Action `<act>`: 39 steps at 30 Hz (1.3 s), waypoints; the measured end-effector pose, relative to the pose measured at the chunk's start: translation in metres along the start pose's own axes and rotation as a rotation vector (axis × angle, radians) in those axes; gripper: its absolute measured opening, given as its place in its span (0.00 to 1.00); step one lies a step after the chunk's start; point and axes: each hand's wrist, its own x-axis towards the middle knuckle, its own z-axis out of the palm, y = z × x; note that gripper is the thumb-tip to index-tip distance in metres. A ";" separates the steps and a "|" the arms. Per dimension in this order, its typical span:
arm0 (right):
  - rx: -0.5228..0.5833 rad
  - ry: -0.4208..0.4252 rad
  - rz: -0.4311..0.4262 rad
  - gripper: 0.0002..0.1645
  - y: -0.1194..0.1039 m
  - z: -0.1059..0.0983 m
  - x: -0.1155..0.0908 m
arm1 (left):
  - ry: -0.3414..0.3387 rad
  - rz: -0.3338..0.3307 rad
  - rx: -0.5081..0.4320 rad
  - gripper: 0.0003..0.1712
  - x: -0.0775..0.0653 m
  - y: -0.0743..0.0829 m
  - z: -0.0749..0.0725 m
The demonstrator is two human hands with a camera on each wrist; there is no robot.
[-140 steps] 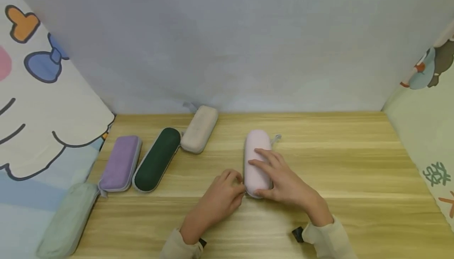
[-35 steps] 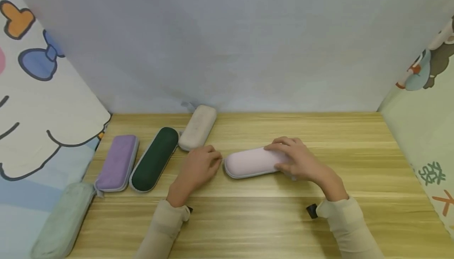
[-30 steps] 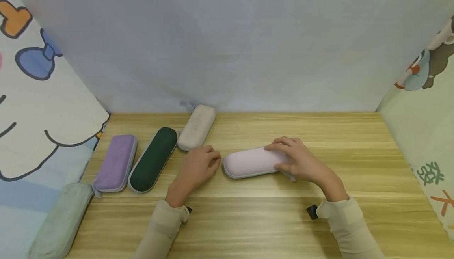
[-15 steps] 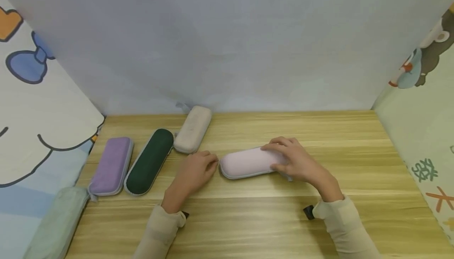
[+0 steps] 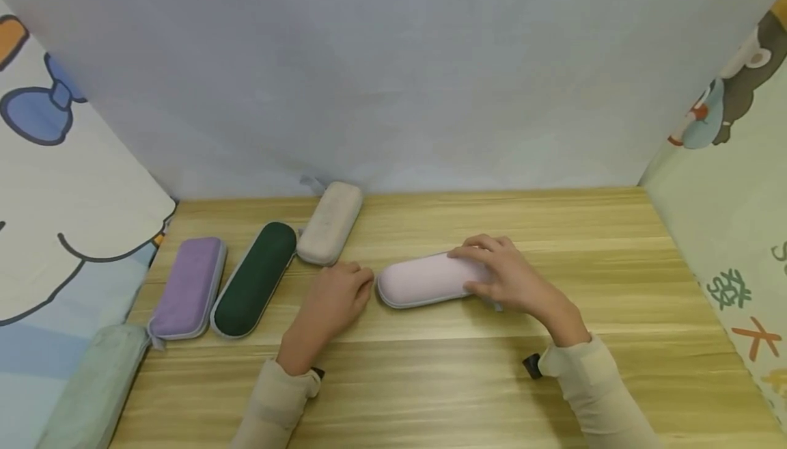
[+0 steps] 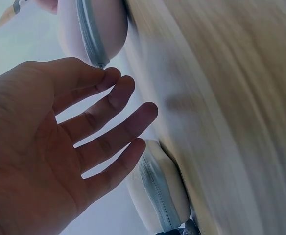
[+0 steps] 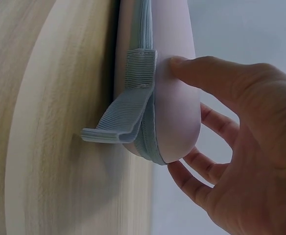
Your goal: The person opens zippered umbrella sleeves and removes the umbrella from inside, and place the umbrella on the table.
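Five cases are visible in the head view: four on or at the left part of the wood-grain table (image 5: 430,394), and the pink case (image 5: 421,281) lying crosswise near its middle, between the two hands. The right hand (image 5: 513,275) grips the right end of the pink case, thumb on the near side and fingers across the far side. The left hand (image 5: 338,295) is positioned at the opposite end, with its fingertips just at the rounded tip. To the left, in sequence, are the beige case (image 5: 332,223) near the grey backdrop (image 5: 393,80), the dark green case (image 5: 255,281), the purple case (image 5: 187,288) and the pale green case (image 5: 92,391), which is cut off by the lower frame edge. In the left wrist view, the thumb and index finger meet in a pinch at the small zipper pull (image 6: 102,65) on the end of the pink case; the remaining fingers are spread apart and extended. The beige case appears below them, its zipper band facing the camera. In the right wrist view, the thumb presses one side of the pink case and the fingers curve round the other; a grey-blue fabric tab (image 7: 123,112) projects from the zipper seam, beside the thumb.
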 end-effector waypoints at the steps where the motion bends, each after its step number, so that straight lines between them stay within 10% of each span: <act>1: 0.003 -0.002 0.003 0.32 0.000 0.000 0.000 | -0.005 0.002 -0.006 0.05 -0.001 0.000 -0.001; 23: 0.018 0.003 0.030 0.32 -0.001 0.002 0.000 | -0.075 0.034 -0.114 0.10 -0.018 0.028 -0.007; 39: 0.024 0.016 0.021 0.30 -0.002 0.001 -0.001 | -0.025 -0.053 0.029 0.05 -0.022 0.052 -0.002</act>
